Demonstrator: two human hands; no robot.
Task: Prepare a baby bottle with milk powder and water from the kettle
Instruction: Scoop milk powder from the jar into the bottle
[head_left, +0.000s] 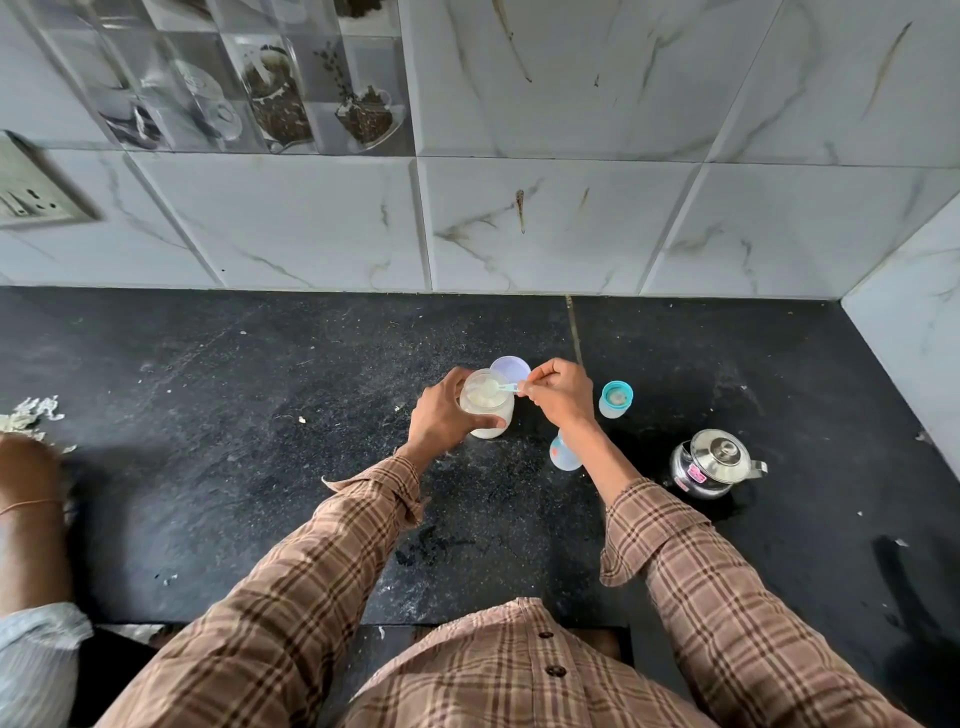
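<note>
— Obscured items?
— Baby bottle (563, 457), centre frame, half hidden behind right forearm.
— Grips?
— Left hand (441, 415) clasps powder jar (485, 408); right hand (561, 395) pinches scoop (501, 387) over it.
— Surroundings?
— Kettle (714, 465) at right; speckled black counter (260, 441), marble-tiled wall (519, 223).

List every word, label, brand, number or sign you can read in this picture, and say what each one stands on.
No text can be read anywhere in this view.
Pink sticker on the steel kettle: printed, but too small and blurred to read.
Baby bottle beside the right hand: a small reddish mark, unreadable.
Milk powder jar held by the left hand: no label visible.
Wall switch plate: no lettering legible.
</note>
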